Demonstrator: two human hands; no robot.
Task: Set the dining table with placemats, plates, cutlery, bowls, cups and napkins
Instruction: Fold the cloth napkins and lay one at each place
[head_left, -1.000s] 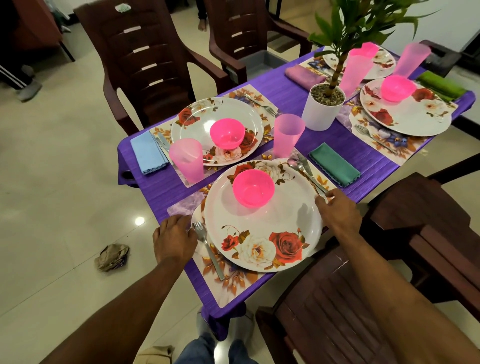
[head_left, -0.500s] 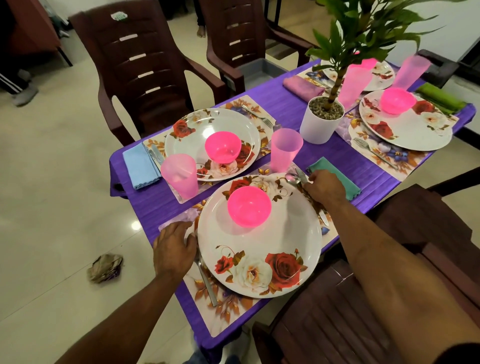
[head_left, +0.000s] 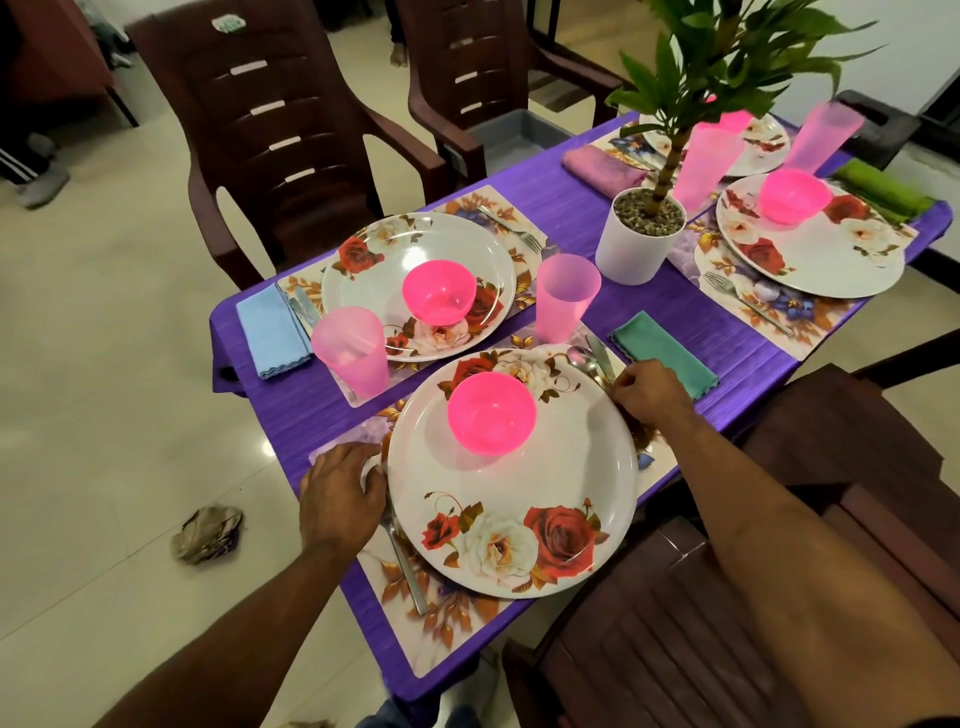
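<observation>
The near setting has a rose-patterned plate (head_left: 519, 493) with a pink bowl (head_left: 491, 412) in it, on a floral placemat (head_left: 447, 618). My left hand (head_left: 337, 499) rests at the plate's left rim, over the top of a fork (head_left: 408, 571). My right hand (head_left: 649, 395) sits curled at the plate's right rim, its fingers on the spoon (head_left: 582, 359) and knife (head_left: 601, 357). A teal napkin (head_left: 662, 347) lies just right of that hand. A pink cup (head_left: 566, 296) stands beyond the plate.
A second setting with plate (head_left: 384, 270), pink bowl, pink cup (head_left: 350, 349) and blue napkin (head_left: 271, 330) lies across the purple table (head_left: 571, 218). A potted plant (head_left: 641, 236) stands mid-table, with further settings behind. Brown chairs surround the table; one (head_left: 701, 597) is under my right arm.
My right hand moved from the plate's right rim up to the spoon and knife beside the teal napkin. My left hand stayed at the plate's left edge.
</observation>
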